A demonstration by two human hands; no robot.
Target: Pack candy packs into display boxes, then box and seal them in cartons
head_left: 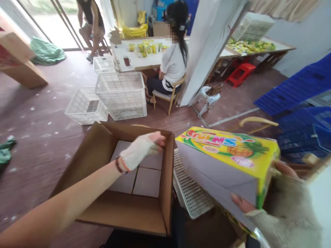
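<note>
Right hand [281, 199], nearest the lens at lower right, wears a fingerless knit glove and grips one end of a yellow printed carton [227, 162], fingers under the grey side, thumb on the far end; carton tilts, held clear above a white perforated tray [190, 193]. Big open cardboard box [116, 179] sits lower centre, flaps up, grey flat packs [144, 172] covering the far part of its bottom, near strip bare brown. Left hand [142, 148], also gloved, reaches into the box with fingers curled against the inner right wall near the top edge, holding nothing I can tell. Carton sits just beside the box's right wall, tray wedged between. Open floor left of the box; white baskets [113, 96] stand beyond it. Blue crates [297, 100] stack at right. Seated person [172, 65] at a table [144, 57] behind, leaning white panel [209, 44] beside them, another person [91, 24] by the doorway.
</note>
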